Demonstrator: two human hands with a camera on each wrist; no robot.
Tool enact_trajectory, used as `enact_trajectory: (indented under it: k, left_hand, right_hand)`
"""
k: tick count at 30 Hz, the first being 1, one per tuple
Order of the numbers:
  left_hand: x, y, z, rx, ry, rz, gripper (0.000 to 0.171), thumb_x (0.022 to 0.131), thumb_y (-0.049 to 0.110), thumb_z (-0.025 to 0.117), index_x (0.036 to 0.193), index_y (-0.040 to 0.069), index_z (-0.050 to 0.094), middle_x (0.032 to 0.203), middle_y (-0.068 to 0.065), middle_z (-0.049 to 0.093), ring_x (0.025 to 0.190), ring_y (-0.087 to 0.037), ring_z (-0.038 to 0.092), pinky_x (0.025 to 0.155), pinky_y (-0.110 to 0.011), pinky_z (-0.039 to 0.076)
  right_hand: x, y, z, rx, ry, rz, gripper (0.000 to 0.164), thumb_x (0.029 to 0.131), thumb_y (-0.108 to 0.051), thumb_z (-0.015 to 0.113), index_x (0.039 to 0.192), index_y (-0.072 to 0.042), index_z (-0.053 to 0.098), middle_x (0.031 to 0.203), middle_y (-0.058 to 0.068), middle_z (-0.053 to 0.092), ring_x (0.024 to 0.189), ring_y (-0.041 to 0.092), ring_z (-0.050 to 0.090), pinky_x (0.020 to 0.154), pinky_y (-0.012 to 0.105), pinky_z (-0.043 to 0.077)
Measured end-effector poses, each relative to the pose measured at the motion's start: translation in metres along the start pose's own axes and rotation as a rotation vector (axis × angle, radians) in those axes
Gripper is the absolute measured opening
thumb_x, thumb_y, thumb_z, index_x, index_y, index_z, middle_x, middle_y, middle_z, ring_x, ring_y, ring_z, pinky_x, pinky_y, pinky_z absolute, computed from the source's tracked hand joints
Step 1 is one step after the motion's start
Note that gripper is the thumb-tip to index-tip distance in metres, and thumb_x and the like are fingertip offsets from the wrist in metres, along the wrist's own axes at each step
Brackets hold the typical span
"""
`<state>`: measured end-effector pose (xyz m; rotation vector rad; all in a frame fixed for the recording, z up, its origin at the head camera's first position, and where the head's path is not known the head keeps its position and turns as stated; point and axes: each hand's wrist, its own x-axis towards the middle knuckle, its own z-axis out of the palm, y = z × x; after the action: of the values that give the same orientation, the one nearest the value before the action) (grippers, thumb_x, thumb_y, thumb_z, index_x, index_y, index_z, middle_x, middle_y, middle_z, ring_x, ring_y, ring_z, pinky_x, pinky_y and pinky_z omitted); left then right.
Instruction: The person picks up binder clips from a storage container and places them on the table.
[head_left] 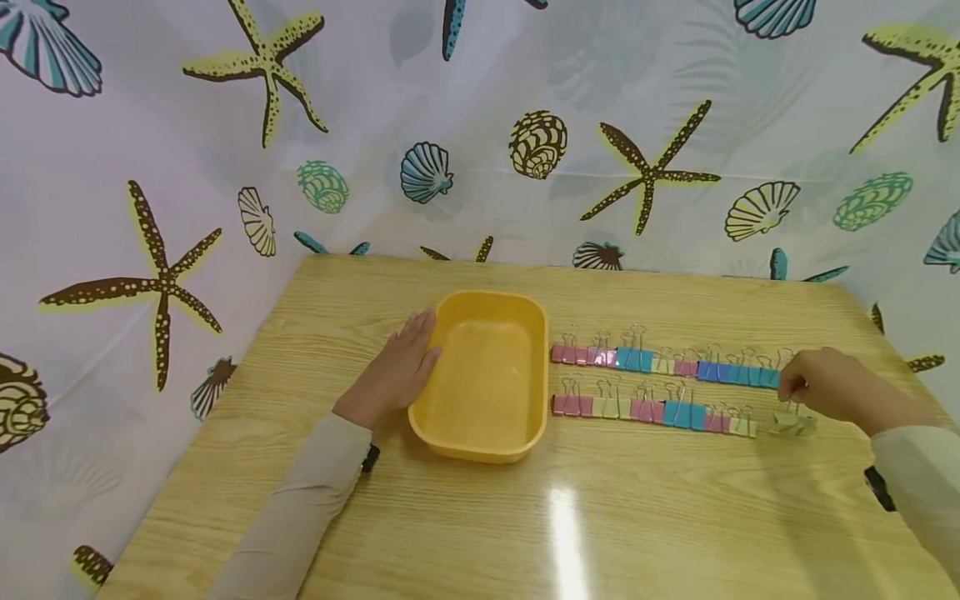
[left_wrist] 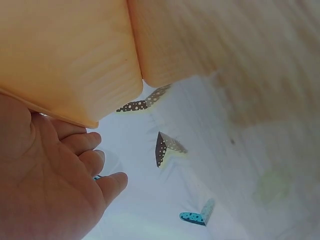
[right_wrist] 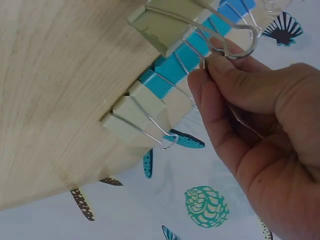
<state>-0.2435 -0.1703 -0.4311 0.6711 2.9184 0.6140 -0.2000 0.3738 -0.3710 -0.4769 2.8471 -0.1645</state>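
My left hand (head_left: 393, 371) lies along the left wall of a yellow-orange plastic tub (head_left: 487, 383), its fingers extended against the side. In the left wrist view, the fingers (left_wrist: 82, 142) touch the tub's rim (left_wrist: 60, 116). On the right, my right hand (head_left: 828, 383) pinches a pale yellow binder clip (head_left: 791, 423) by its wire handle, between thumb and fingertips. That clip hangs at the right end of the front row of binder clips (head_left: 648, 410). The right wrist view shows its body (right_wrist: 167, 25) overlapping the back row, whose end clip (right_wrist: 135, 112) is also pale yellow.
A back row of binder clips (head_left: 633, 360) in pink, blue and yellow runs parallel to the front row, right of the tub. Both rows stand on a wood-grain table (head_left: 637, 517). A cloth printed with shells and starfish (head_left: 480, 200) hangs behind the table.
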Motion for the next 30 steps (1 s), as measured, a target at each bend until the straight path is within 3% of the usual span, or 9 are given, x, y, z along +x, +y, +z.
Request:
enact_trajectory:
  k: [5, 12, 19, 30]
  left_hand:
    - [0.0, 0.0, 0.001, -0.001, -0.011, -0.001, 0.06, 0.107, 0.031, 0.025, 0.154, 0.002, 0.002, 0.16, -0.013, 0.003, 0.147, -0.029, 0.001, 0.116, -0.055, 0.012]
    - [-0.001, -0.003, 0.003, 0.028, -0.001, -0.017, 0.06, 0.107, 0.032, 0.026, 0.154, 0.003, 0.002, 0.161, -0.012, 0.003, 0.148, -0.029, 0.002, 0.116, -0.054, 0.013]
    - [-0.001, 0.0, 0.0, 0.006, -0.001, -0.004, 0.06, 0.107, 0.032, 0.025, 0.154, 0.003, 0.002, 0.16, -0.012, 0.003, 0.147, -0.03, 0.002, 0.116, -0.055, 0.012]
    - [-0.002, 0.0, -0.001, -0.012, -0.003, 0.003, 0.059, 0.107, 0.03, 0.026, 0.154, 0.003, 0.003, 0.16, -0.013, 0.004, 0.147, -0.03, 0.001, 0.116, -0.056, 0.011]
  right_hand:
    - [0.002, 0.009, 0.016, 0.063, -0.007, -0.037, 0.02, 0.08, 0.012, 0.065, 0.078, -0.007, 0.073, 0.079, 0.0, 0.068, 0.067, 0.018, 0.062, 0.062, 0.041, 0.054]
    - [0.015, 0.012, 0.021, 0.112, -0.043, -0.06, 0.019, 0.081, 0.01, 0.065, 0.082, -0.007, 0.074, 0.08, 0.0, 0.067, 0.067, 0.013, 0.061, 0.059, 0.034, 0.054]
    - [0.02, 0.016, 0.02, 0.136, -0.099, -0.041, 0.017, 0.082, 0.008, 0.066, 0.083, -0.007, 0.074, 0.079, -0.002, 0.067, 0.067, 0.012, 0.06, 0.06, 0.035, 0.054]
    - [0.023, 0.014, 0.017, 0.206, -0.141, -0.014, 0.017, 0.085, 0.009, 0.06, 0.092, 0.001, 0.074, 0.088, 0.008, 0.069, 0.075, 0.022, 0.065, 0.065, 0.04, 0.056]
